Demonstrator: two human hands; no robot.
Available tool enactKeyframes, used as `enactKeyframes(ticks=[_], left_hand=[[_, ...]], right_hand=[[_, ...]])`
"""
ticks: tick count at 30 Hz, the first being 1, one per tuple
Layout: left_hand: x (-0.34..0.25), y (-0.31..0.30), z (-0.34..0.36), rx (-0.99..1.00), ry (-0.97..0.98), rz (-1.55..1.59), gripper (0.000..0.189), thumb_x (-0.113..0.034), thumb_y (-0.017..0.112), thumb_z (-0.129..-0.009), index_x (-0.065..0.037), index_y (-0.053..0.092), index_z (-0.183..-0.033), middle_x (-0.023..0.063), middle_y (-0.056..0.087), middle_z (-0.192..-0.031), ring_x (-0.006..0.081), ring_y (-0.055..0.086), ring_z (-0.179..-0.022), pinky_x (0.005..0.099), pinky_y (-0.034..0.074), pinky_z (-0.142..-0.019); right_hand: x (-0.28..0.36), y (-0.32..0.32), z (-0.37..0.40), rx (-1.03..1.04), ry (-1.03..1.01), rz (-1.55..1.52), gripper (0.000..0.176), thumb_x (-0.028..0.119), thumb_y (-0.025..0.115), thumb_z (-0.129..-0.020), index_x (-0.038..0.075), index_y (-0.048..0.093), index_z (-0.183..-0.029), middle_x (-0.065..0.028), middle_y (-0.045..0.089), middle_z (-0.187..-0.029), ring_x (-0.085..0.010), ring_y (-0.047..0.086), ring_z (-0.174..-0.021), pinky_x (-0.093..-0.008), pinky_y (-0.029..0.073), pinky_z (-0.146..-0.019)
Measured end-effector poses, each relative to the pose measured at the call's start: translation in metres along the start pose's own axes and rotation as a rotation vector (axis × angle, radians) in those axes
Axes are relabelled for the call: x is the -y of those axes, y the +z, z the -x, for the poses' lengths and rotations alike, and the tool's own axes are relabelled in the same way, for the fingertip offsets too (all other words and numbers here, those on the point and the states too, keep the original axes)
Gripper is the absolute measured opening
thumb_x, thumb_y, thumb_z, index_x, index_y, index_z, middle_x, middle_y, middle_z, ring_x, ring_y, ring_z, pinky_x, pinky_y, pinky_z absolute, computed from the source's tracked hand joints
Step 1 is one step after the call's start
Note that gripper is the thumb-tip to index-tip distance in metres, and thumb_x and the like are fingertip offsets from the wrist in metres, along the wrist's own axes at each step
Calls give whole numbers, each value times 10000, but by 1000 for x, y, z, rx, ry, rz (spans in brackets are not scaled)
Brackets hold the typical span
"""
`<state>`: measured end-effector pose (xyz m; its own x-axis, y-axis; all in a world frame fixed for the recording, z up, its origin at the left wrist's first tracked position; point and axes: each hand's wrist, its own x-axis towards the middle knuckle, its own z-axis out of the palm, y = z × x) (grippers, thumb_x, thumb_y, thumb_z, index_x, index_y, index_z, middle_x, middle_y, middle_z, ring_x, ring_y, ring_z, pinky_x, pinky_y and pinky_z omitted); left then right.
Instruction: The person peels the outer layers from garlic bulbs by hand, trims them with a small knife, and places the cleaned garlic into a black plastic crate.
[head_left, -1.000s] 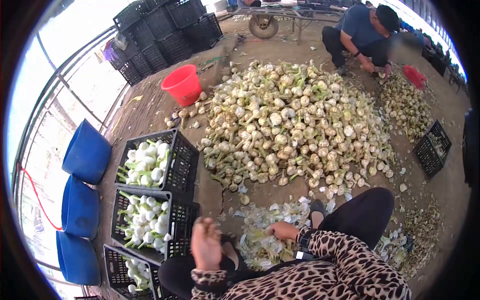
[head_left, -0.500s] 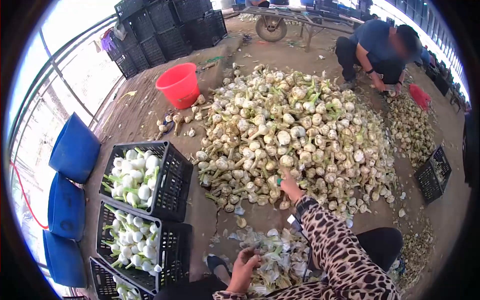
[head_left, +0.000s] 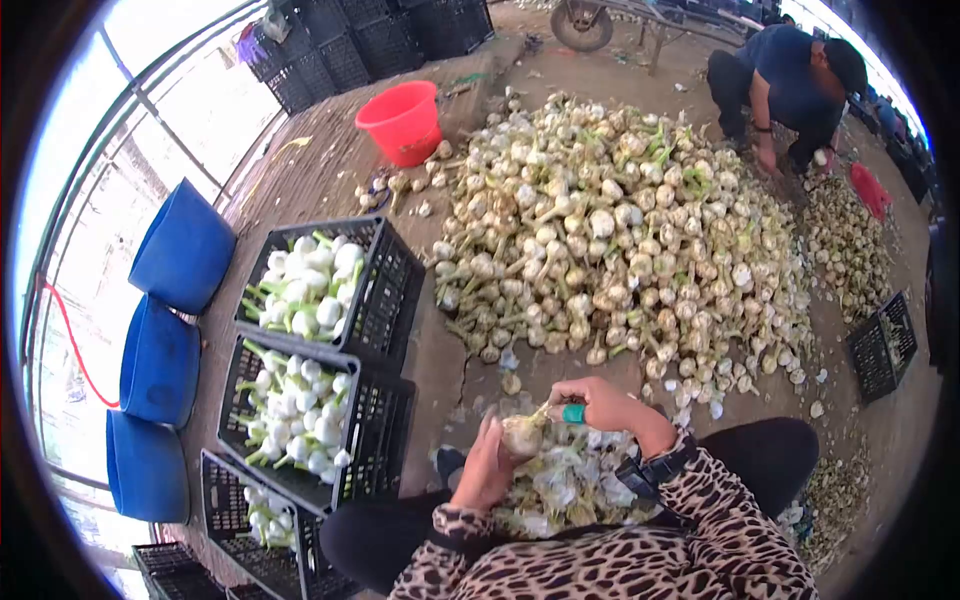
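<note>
While the left hand (head_left: 480, 468) curls around a bulb (head_left: 522, 434), its fingertips hidden, the right hand (head_left: 598, 403) pinches the bulb's top; a green item (head_left: 573, 413) there is unclear.

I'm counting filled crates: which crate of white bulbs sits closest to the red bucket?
The farthest crate in the left row, beside the topmost blue tub; the red bucket lies just beyond.

Floor (head_left: 440, 350): bare packed dirt, cracked where I look down.
Left wall (head_left: 150, 110): translucent sheeting on metal bars.
Light: daylight through it.
Back: stacked black crates (head_left: 380, 40).
</note>
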<state>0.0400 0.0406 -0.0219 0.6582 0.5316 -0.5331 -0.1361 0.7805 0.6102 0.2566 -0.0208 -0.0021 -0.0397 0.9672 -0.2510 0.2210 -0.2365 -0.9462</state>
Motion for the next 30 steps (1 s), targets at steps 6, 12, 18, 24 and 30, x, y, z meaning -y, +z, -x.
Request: enactKeyframes(ticks=[6,12,18,24,30], left_hand=[[-1,16,33,268,42,136,441,-158,509,-902,-49,352,-1300,127,481,-1224,224,509,-1110,387,429,-942],[6,13,51,181,485,-463,635,-31,675,-746,-34,329,-1279,107,470,-1200,204,499,-1092,337,432,-935],[18,-3,48,80,876,-987,880,-227,860,-605,-27,318,-1270,112,441,-1224,208,474,-1126,331,416,-954],[16,4,60,124,784,-688,896,-265,863,-609,-24,291,-1255,121,438,-1203,214,473,-1120,330,409,-953],[11,12,66,113,638,-490,862,-289,852,-626,-34,291,-1229,116,438,-1192,206,476,-1094,325,417,-932]], right_hand=[[7,45,58,-217,-174,-753,105,114,571,-904,10,575,-912,-11,603,-854,-110,545,-755,-264,447,-695],[-7,74,63,-379,-91,-35,234,149,617,-872,57,554,-1078,-54,579,-992,-138,573,-886,-274,480,-703],[33,108,56,-316,108,-714,321,260,642,-874,14,539,-1053,-39,568,-918,-112,539,-746,-274,449,-617],[24,113,51,-451,-14,-306,309,204,663,-843,-8,572,-1050,-68,608,-801,-117,553,-717,-294,453,-640],[29,103,55,-476,-188,-217,262,173,661,-838,-1,596,-1023,-54,617,-806,-124,538,-713,-298,454,-658]])
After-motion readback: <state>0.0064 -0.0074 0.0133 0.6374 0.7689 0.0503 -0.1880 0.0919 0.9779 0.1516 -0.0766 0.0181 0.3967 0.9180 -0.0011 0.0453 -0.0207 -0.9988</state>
